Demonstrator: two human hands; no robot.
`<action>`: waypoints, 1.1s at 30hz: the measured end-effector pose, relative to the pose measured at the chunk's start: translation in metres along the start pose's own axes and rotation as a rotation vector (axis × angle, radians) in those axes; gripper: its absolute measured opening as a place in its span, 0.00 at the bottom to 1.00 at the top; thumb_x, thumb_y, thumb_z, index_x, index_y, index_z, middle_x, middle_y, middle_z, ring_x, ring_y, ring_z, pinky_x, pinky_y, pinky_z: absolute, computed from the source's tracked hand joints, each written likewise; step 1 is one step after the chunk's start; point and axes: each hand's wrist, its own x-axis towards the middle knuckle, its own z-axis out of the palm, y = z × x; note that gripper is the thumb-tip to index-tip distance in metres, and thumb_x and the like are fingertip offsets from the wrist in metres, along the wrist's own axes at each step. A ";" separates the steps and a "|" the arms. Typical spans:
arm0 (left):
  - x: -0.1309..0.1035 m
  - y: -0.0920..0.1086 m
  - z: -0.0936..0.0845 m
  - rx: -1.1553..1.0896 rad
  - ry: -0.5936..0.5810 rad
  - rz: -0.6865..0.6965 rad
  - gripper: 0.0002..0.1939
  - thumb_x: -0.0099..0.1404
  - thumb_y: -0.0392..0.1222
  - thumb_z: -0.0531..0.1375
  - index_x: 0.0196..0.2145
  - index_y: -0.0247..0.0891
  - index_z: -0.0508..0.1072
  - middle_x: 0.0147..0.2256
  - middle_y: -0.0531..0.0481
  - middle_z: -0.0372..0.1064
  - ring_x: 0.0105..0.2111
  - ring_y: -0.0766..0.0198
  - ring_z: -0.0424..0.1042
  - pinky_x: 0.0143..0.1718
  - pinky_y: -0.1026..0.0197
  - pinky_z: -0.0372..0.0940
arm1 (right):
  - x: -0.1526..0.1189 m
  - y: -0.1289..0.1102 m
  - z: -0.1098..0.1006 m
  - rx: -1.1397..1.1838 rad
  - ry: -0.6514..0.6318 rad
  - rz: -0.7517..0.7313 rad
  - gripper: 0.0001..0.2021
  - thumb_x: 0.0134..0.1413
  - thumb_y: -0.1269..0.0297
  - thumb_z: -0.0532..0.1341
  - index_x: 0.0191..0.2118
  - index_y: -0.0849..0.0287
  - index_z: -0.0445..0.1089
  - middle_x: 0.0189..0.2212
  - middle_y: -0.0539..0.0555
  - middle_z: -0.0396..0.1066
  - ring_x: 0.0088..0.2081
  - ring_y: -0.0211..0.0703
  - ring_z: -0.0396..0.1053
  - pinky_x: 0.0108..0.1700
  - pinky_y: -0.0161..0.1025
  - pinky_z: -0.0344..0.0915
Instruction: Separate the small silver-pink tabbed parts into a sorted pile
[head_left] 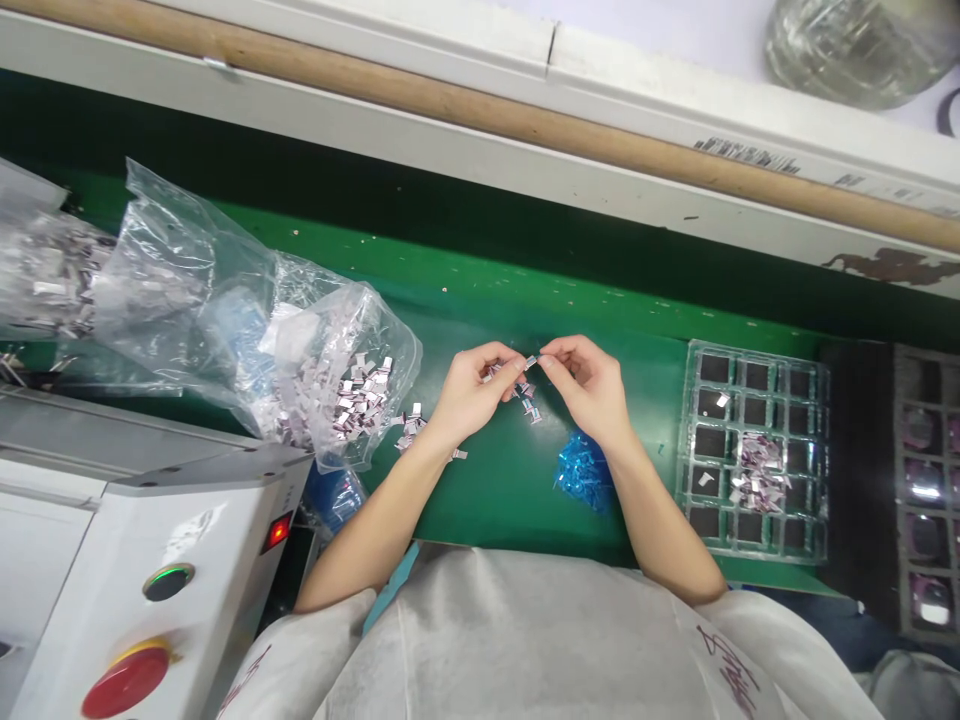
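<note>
Over the green mat, my left hand point(484, 385) and my right hand point(585, 380) meet at the fingertips around a small silvery part point(531, 362). Both hands are pinched closed on it. More small parts show under the left fingers, and a few loose ones point(531, 408) lie on the mat just below. A pile of blue pieces point(583, 472) sits near my right wrist. Beside my left forearm lies a small heap of metal parts point(411, 427). What the curled fingers of either hand cover is hidden.
Clear plastic bags point(330, 370) of small parts spread over the left side. A compartment tray point(684, 440) with more parts stands at the right, near a dark tray point(896, 480). A machine panel with a red button point(126, 682) is at lower left. A shelf edge point(480, 110) crosses the top.
</note>
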 end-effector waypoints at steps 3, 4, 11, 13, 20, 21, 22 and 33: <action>-0.001 0.001 0.000 0.022 0.005 0.016 0.15 0.72 0.53 0.68 0.33 0.39 0.80 0.25 0.52 0.72 0.23 0.66 0.65 0.27 0.62 0.58 | 0.000 -0.002 -0.001 -0.064 -0.017 -0.032 0.07 0.67 0.55 0.68 0.43 0.52 0.77 0.37 0.52 0.78 0.36 0.44 0.72 0.40 0.44 0.70; -0.001 0.001 0.001 0.033 0.006 0.021 0.15 0.72 0.52 0.68 0.33 0.39 0.80 0.25 0.52 0.71 0.23 0.66 0.65 0.27 0.62 0.59 | 0.000 -0.003 -0.001 -0.079 -0.014 -0.041 0.07 0.68 0.56 0.68 0.44 0.52 0.77 0.38 0.52 0.77 0.36 0.43 0.72 0.39 0.44 0.70; -0.001 0.001 0.004 0.049 0.024 0.036 0.14 0.71 0.51 0.67 0.31 0.39 0.79 0.24 0.53 0.71 0.24 0.66 0.66 0.28 0.61 0.59 | -0.003 -0.011 -0.001 -0.162 -0.066 -0.143 0.05 0.70 0.60 0.65 0.41 0.52 0.77 0.39 0.53 0.74 0.36 0.43 0.70 0.38 0.45 0.68; -0.001 0.002 0.004 0.037 0.031 0.033 0.14 0.71 0.50 0.67 0.31 0.39 0.79 0.22 0.54 0.69 0.23 0.66 0.64 0.27 0.62 0.58 | -0.004 -0.013 -0.004 -0.124 -0.086 -0.166 0.04 0.69 0.61 0.66 0.41 0.51 0.78 0.41 0.53 0.74 0.37 0.43 0.71 0.38 0.45 0.68; -0.001 0.010 0.006 -0.056 0.054 -0.051 0.11 0.66 0.48 0.69 0.31 0.39 0.79 0.26 0.51 0.74 0.23 0.68 0.66 0.24 0.63 0.55 | 0.000 -0.004 -0.023 -0.367 0.048 -0.133 0.07 0.67 0.65 0.64 0.34 0.52 0.75 0.34 0.52 0.73 0.35 0.46 0.69 0.39 0.46 0.67; -0.001 0.010 0.006 -0.072 0.055 -0.061 0.11 0.66 0.48 0.69 0.31 0.39 0.79 0.27 0.51 0.75 0.23 0.68 0.66 0.24 0.63 0.54 | 0.001 -0.001 -0.026 -0.455 0.055 -0.127 0.07 0.66 0.67 0.63 0.34 0.53 0.74 0.34 0.53 0.73 0.35 0.46 0.69 0.40 0.47 0.68; -0.001 0.010 0.006 -0.086 0.055 -0.071 0.11 0.65 0.48 0.70 0.31 0.39 0.79 0.26 0.51 0.75 0.23 0.68 0.66 0.23 0.63 0.54 | 0.001 0.002 -0.029 -0.534 0.057 -0.120 0.06 0.64 0.69 0.63 0.34 0.53 0.74 0.34 0.53 0.73 0.35 0.47 0.70 0.41 0.47 0.68; 0.003 0.017 0.002 -0.322 0.070 -0.219 0.10 0.54 0.43 0.71 0.27 0.38 0.74 0.27 0.48 0.77 0.20 0.70 0.68 0.17 0.67 0.44 | -0.009 -0.009 -0.033 -0.527 -0.066 -0.094 0.07 0.70 0.66 0.64 0.48 0.53 0.80 0.37 0.53 0.79 0.39 0.49 0.76 0.47 0.48 0.72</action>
